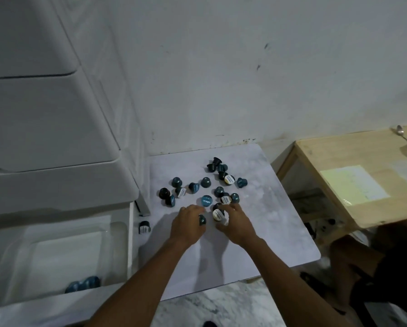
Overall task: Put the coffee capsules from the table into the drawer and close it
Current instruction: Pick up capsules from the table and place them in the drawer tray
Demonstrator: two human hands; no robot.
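Both forearms reach fwd from the bottom edge over the pale marbled tabletop (256,237). Left of it, w/ its front pulled out, sits the open white plastic drawer (56,253) of a tall white plastic drawer unit (44,119); two blue coffee capsules (84,283) lie at its near edge. Right of the table stands a light wooden side table (353,185) carrying a sheet of paper, well apart from the work. Approx. twenty dark teal and blue coffee capsules (206,182) lie scattered across the far half of the tabletop, one stray near the drawer unit. My left hand (188,224) curls around a dark teal capsule (202,220). My right hand (235,224) pinches a white-lidded capsule (218,214), fingers bent round it.
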